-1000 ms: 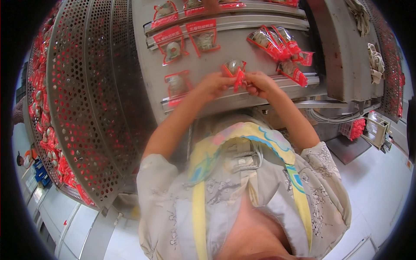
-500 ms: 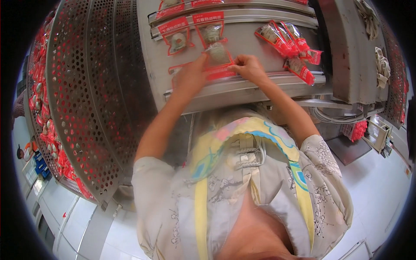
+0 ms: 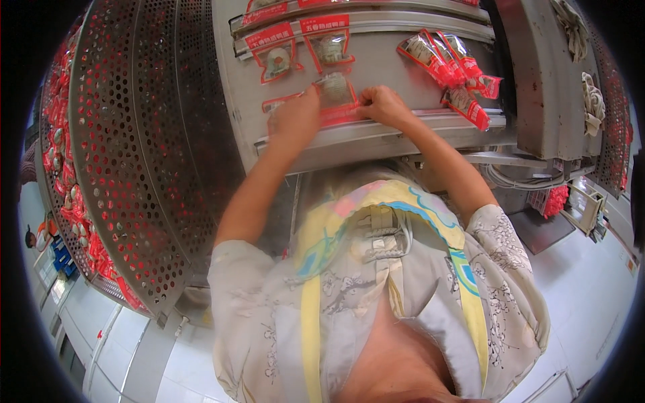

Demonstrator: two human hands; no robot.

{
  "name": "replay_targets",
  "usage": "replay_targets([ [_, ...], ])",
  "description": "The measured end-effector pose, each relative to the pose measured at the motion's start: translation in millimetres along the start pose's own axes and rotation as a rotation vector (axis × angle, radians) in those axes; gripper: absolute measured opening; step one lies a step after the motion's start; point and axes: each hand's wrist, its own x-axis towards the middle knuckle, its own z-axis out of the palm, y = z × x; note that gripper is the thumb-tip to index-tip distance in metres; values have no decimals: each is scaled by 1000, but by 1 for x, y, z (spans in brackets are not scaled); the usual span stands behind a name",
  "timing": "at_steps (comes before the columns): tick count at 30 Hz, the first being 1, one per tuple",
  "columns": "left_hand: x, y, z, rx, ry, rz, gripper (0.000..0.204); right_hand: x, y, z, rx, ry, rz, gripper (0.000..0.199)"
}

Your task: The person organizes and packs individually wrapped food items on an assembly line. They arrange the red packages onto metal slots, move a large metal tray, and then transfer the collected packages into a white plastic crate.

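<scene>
Glossy red pouch (image 3: 334,94) pressed flat by both hands on steel.

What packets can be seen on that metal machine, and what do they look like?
Packet under both hands: clear pouch, red edging, round brownish item.
Two packets above it: red header strips, clear pouches.
Loose pile at right: red and clear packets, overlapping.

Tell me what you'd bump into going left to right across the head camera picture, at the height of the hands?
Perforated metal drum wall → left hand → clear-and-red packet pressed between the hands → right hand → loose pile of red packets → grey metal panel → rags hanging on it.
</scene>
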Motion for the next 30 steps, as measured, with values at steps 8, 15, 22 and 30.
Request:
replay_targets([
  [8,-1,-12,-7,-429,27,-2,35,12,4,-18,193,-303,152,34],
  [15,-5,7,-1,-133,31,-89,28,-5,0,-1,-122,-59,-30,24],
  [22,-42,19,-7,-247,320,400,25,-46,-2,-54,-113,641,-274,26],
  [30,-44,33,-6,-331,53,406,29,-48,39,-113,-671,908,-291,21],
])
